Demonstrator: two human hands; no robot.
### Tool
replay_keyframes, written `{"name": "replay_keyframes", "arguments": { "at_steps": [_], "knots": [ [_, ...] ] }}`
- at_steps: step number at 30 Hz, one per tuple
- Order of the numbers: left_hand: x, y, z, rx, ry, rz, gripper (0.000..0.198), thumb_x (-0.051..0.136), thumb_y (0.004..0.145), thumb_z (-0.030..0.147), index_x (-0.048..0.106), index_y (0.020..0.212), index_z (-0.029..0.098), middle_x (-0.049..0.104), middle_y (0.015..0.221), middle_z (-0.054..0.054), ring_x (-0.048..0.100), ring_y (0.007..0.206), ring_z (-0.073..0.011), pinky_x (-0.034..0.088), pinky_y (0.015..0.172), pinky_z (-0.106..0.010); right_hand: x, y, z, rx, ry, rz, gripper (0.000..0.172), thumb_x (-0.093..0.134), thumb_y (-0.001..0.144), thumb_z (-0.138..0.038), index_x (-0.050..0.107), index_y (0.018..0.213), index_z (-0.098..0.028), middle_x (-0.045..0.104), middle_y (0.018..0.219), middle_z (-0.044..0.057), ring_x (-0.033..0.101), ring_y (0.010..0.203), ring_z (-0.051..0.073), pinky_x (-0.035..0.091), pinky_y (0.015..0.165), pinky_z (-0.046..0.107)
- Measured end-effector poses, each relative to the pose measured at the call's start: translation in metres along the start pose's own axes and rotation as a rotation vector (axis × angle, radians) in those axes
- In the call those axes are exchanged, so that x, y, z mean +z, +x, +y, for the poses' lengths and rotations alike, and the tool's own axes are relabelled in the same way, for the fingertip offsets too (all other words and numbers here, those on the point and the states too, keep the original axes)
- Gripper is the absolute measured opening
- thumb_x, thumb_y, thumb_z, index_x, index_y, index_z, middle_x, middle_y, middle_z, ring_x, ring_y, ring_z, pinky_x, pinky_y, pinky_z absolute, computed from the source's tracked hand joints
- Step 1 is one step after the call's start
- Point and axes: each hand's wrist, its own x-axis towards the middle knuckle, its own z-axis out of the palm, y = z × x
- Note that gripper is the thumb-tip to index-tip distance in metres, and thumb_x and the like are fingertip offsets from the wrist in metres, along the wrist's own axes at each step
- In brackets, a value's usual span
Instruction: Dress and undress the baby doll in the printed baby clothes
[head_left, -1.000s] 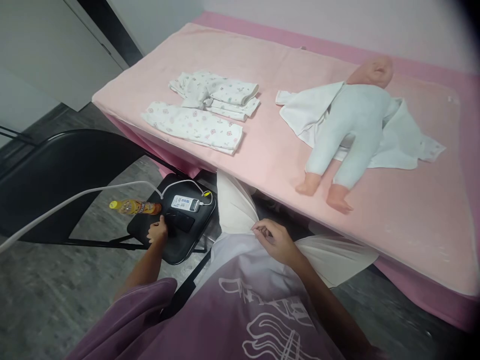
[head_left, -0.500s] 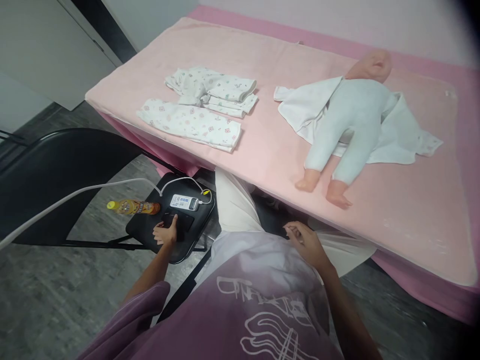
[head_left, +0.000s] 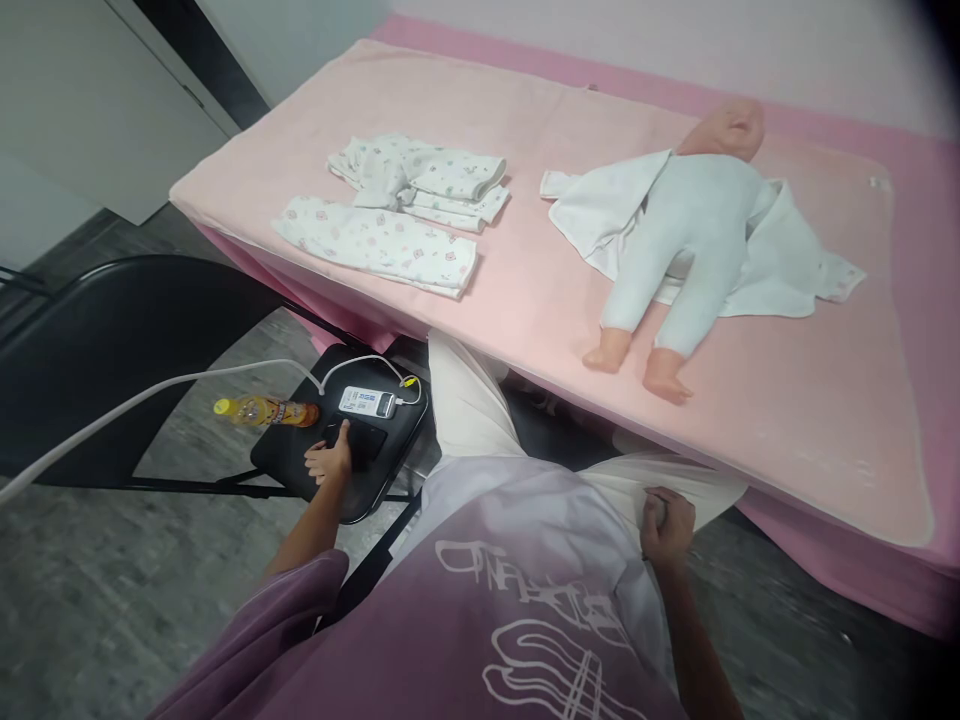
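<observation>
My left hand (head_left: pixel 328 462) is at the chair seat, its thumb over the near-left edge of a flat black phone (head_left: pixel 363 440) and its fingers curled beside it. A white power bank (head_left: pixel 366 402) with a small dark display lies just beyond the phone, a cable plugged into its end. Lying on its side, a yellow-capped bottle (head_left: pixel 270 411) points away from the seat to the left. My right hand (head_left: pixel 667 525) rests on my right thigh with its fingers curled in; nothing shows in it.
A baby doll (head_left: pixel 697 220) lies on a spread white baby shirt (head_left: pixel 776 265) on the pink padded table (head_left: pixel 525 310). Folded patterned baby clothes (head_left: pixel 382 240) lie to the left. A white cable (head_left: pixel 165 378) crosses in front of the black folding chair (head_left: pixel 135 330).
My right hand has moved right and down, from my lap onto my right thigh, with its fingers more curled. My left hand stays at the phone. The view has shifted slightly.
</observation>
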Motion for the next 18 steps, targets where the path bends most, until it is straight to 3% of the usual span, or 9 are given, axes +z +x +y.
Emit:
{"name": "replay_keyframes", "arguments": {
  "at_steps": [3,8,12,18],
  "knots": [
    [0.0004,0.0001,0.001,-0.015,0.008,-0.017,0.069,0.064,0.083,0.081,0.036,0.11,0.024,0.046,0.141,-0.02,0.044,0.14,-0.0428,0.037,0.113,-0.058,0.0062,-0.0046,0.0017,0.023,0.002,0.046,0.026,0.052,0.104,-0.038,0.067,0.109,-0.017,0.071,0.105,0.015,0.064,0.103,0.033,0.048,0.098,0.051],
    [-0.0044,-0.0057,0.004,0.014,0.086,-0.049,0.062,0.056,0.089,0.079,0.028,0.104,0.025,0.043,0.134,-0.02,0.042,0.136,-0.0439,0.041,0.1,-0.057,0.0073,-0.0033,0.003,0.031,0.031,0.049,0.023,0.053,0.102,-0.035,0.067,0.108,-0.019,0.071,0.105,0.014,0.065,0.103,0.033,0.048,0.098,0.051],
    [-0.0084,-0.0094,0.0066,0.023,0.085,-0.04,0.066,0.06,0.086,0.08,0.021,0.097,0.028,0.043,0.124,-0.016,0.045,0.131,-0.0447,0.042,0.093,-0.055,0.007,-0.004,0.0024,0.04,0.032,0.055,0.023,0.052,0.102,-0.034,0.067,0.108,-0.018,0.071,0.105,0.014,0.064,0.103,0.033,0.048,0.098,0.051],
    [-0.0059,-0.0039,0.0037,0.007,0.067,-0.051,0.072,0.063,0.082,0.084,0.019,0.095,0.029,0.043,0.126,-0.015,0.044,0.134,-0.0423,0.042,0.098,-0.053,0.0083,-0.0043,0.0006,0.058,0.027,0.062,0.024,0.051,0.102,-0.036,0.067,0.106,-0.018,0.071,0.103,0.015,0.065,0.102,0.033,0.048,0.097,0.051]
  ]
}}
